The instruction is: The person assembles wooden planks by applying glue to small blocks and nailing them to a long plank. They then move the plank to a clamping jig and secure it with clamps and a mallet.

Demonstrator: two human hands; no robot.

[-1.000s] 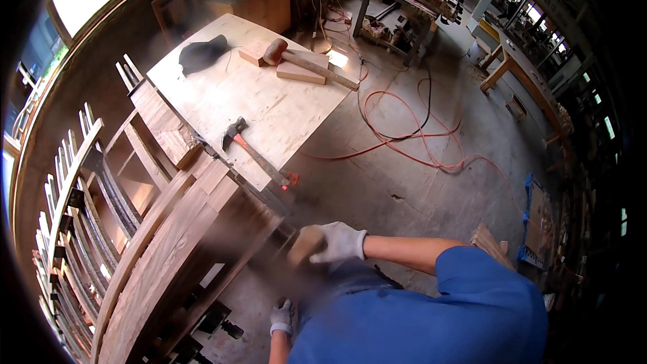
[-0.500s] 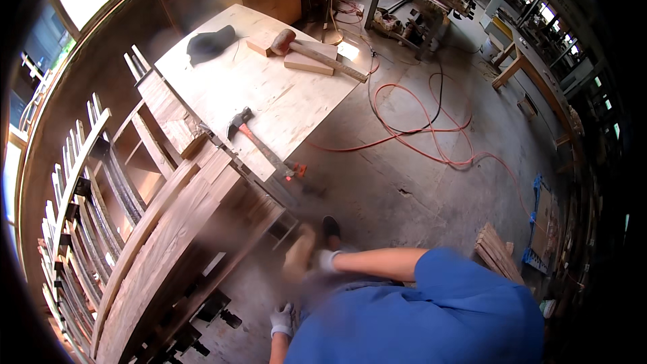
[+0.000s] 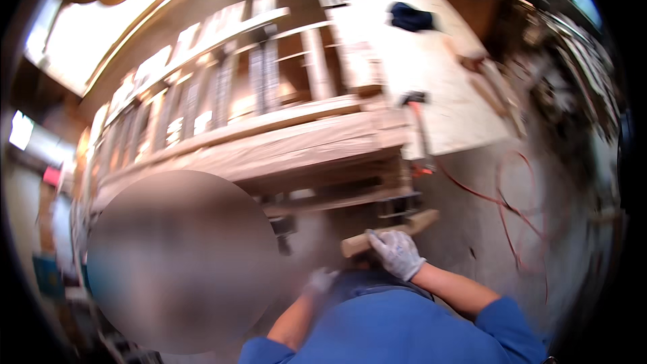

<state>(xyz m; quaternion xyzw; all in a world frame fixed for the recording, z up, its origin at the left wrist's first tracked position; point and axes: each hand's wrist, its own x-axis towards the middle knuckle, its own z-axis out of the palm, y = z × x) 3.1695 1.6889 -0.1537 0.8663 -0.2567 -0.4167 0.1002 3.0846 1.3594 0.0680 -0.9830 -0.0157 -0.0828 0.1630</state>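
My right hand point(image 3: 397, 255), in a whitish work glove, is closed over a short pale length of wood point(image 3: 358, 244) in front of my body. The piece lies crosswise, close to the near right end of a long workpiece of light wooden boards point(image 3: 290, 141). My left hand point(image 3: 321, 280), also gloved, is low beside my waist. Motion blur smears its fingers, so I cannot tell what they do. Beyond the boards' right end, a hammer point(image 3: 419, 121) with a dark head and reddish handle rests on a pale plywood sheet point(image 3: 451, 121).
Slatted clamp bars point(image 3: 263, 74) stand behind the boards. On the plywood lie a dark cloth-like item point(image 3: 411, 17) and a blurred mallet point(image 3: 495, 81). A red hose point(image 3: 509, 209) loops over the concrete floor at right. A large blurred patch hides the lower left.
My view has swung left, so the boards now run across the picture. The wood piece, low and blurred before, now shows clearly under my right hand.
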